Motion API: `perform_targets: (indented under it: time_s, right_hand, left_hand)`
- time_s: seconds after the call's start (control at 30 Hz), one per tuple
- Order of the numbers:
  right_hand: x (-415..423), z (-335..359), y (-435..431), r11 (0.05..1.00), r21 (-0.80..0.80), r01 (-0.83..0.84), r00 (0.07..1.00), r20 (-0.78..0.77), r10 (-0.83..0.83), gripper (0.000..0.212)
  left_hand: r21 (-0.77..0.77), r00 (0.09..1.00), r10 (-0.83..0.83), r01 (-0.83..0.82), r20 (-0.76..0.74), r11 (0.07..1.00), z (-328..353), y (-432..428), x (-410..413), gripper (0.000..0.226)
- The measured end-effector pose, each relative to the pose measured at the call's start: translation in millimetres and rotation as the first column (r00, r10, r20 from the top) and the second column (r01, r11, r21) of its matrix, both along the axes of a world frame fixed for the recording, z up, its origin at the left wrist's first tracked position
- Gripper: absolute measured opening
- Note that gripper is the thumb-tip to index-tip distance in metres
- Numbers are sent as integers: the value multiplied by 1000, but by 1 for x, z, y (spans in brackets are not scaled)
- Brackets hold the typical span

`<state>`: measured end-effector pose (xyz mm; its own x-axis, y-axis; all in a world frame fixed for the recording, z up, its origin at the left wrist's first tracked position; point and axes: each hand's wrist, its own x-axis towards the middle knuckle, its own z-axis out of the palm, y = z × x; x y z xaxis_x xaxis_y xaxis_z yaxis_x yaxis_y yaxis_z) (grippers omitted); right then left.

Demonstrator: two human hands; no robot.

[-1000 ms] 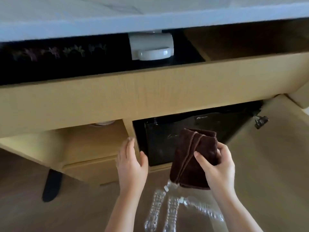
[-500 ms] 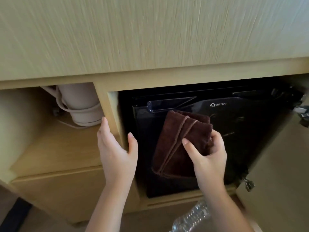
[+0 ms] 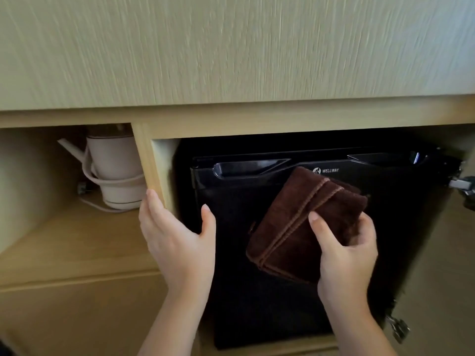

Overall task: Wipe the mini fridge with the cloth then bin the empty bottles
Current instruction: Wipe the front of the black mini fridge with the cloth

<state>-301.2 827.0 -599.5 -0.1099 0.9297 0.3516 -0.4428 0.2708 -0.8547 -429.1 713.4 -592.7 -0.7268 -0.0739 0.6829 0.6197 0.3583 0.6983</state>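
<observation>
In the left compartment of the wooden cabinet [image 3: 231,60] a pale kettle [image 3: 115,170] stands on the shelf [image 3: 64,240] with its cord looped round the body. Just right of it, the left hand [image 3: 177,240] rests on the upright divider [image 3: 151,163]. Its fingers [image 3: 150,204] lie straight along the divider's left edge and the thumb is spread to the right side, so it clasps nothing. The right compartment holds the black mini fridge [image 3: 257,299], its door closed. The folded brown cloth [image 3: 303,227] is in front of the door's upper half, just below the logo. The right hand [image 3: 347,255] grips it, thumb on the front and fingers curled behind. A metal hinge [image 3: 462,186] sits at the far right.
</observation>
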Motion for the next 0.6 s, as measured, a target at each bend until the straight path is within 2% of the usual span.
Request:
perform_targets:
  time_s: [0.2, 0.37, 0.5, 0.6]
  right_hand:
    - [32, -11, 18, 941, 230, 248, 953, 117, -280, 41]
    - [39, -28, 31, 873, 319, 370, 867, 219, -447, 43]
    - [22, -34, 29, 843, 358, 401, 838, 228, -496, 46]
    - [2, -37, 24, 845, 337, 415, 833, 232, -501, 38]
  left_hand:
    - [-54, 999, -13, 11, -40, 998, -7, -3, 0, 85]
    - [-61, 997, -34, 30, -71, 998, -10, 1, -1, 87]
    - [-44, 993, -43, 38, -107, 998, -10, 2, -2, 84]
    - [-52, 992, -58, 52, -110, 997, -10, -1, -3, 84]
